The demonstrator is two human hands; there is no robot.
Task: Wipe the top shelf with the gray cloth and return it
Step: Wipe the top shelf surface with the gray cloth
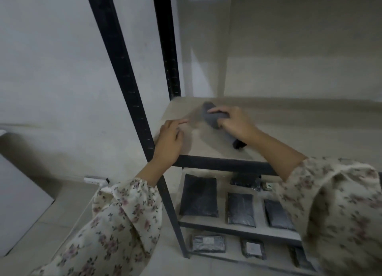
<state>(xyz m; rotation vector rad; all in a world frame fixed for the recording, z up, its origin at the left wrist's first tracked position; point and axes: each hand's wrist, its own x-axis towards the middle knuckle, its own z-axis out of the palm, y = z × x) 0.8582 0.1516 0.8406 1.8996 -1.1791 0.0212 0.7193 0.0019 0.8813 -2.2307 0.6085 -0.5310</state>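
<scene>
Two hands are at work on a black metal rack (132, 94), and from my remote seat I read this as the wiping stage, not the return. Its pale top shelf (217, 147) carries only the cloth and the hands; whether dust is left on it I cannot tell through the blur. Below, dark flat packets (198, 195) lie in rows on the lower shelves, untouched as far as I can see. My right hand (233, 124) sits toward the shelf's 11 o'clock corner, its grip closed around the bunched gray cloth (210, 115), which presses on the board and sticks out past the fingers toward 10 o'clock, with a dark end trailing back toward 5 o'clock. My left hand (170, 142) rests at the shelf's 9 o'clock edge beside the front post, fingers loosely spread, holding nothing. Judging by position, only the left part is under the cloth; the right stretch and putting the cloth back remain.
</scene>
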